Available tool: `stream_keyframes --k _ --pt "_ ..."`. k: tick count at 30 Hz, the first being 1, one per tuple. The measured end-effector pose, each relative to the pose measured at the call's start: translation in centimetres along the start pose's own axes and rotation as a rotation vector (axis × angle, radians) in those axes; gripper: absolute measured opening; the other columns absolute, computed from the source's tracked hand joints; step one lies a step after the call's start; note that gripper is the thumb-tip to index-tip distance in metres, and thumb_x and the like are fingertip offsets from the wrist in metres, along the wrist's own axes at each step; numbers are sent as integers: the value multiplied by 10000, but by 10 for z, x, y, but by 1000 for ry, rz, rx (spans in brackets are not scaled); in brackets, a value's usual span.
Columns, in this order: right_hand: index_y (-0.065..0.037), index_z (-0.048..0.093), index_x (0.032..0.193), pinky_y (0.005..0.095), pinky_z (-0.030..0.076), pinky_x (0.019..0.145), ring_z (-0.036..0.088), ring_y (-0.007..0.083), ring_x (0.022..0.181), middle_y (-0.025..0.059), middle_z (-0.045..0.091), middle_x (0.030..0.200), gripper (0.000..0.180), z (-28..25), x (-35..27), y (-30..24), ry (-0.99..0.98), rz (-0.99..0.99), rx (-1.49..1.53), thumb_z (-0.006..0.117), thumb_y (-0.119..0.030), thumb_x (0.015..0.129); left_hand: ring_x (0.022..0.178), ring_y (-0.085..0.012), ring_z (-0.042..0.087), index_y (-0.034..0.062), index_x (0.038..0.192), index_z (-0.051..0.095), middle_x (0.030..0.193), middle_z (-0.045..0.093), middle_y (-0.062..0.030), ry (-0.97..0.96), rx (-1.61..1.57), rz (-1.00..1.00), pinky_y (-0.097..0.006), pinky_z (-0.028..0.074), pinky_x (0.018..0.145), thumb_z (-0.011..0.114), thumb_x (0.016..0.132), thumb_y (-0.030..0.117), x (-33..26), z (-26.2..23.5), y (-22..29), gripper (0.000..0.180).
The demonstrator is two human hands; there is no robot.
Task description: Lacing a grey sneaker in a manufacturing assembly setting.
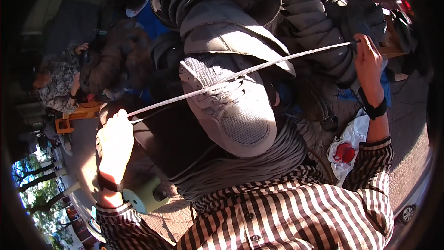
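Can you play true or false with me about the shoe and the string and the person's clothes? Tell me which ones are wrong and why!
1. The left hand and right hand both hold the lace. True.
2. The lace droops loosely. False: it is pulled straight.
3. The shoe points its front toward the person. True.
4. The shoe is bright red. False: it is pale grey.
5. The shirt has spots. False: the shirt has stripes.
6. A dark band is on the right wrist. True.
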State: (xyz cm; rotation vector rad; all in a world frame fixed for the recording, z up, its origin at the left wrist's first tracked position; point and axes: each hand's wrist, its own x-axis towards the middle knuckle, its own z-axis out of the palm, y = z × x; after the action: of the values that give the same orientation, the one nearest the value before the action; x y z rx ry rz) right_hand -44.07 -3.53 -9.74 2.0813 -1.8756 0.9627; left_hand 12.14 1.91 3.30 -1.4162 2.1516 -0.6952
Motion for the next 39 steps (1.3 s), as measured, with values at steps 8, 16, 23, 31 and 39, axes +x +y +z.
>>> stream_keyframes --k 8,16,23,31,39 --pt "-30 583 1113 287 477 662 617 177 743 117 622 900 230 -17 -20 -7 101 183 251 462 21 924 628 -216 626 40 977 568 718 588 -74 53 -19 -130 -330 523 573 533 865 106 -21 31 -32 134" --pt "57 570 1022 289 485 642 609 195 719 122 620 903 178 -33 -38 -119 203 -116 788 576 77 845 648 -183 594 64 937 597 718 556 -35 -44 276 -102 -301 486 537 539 855 149 -48 69 -53 132" --pt "21 568 973 323 477 617 600 292 692 141 577 810 160 45 -28 -170 -162 -209 1093 607 72 827 746 -191 596 92 842 545 771 551 -56 -37 276 -5 -306 479 559 527 850 150 -51 64 -36 61" --pt "45 577 1044 267 501 684 638 178 759 98 637 819 123 68 -14 -173 -23 -184 1000 534 38 929 590 -95 508 146 834 538 645 470 17 106 721 155 -273 440 536 507 971 239 -67 109 -50 169" --pt "-11 607 1054 281 521 709 638 176 809 96 643 1001 133 98 -12 -167 -67 36 1332 545 12 938 652 -116 531 82 955 606 762 548 -8 52 815 219 -258 450 588 520 955 190 -71 116 -58 138"
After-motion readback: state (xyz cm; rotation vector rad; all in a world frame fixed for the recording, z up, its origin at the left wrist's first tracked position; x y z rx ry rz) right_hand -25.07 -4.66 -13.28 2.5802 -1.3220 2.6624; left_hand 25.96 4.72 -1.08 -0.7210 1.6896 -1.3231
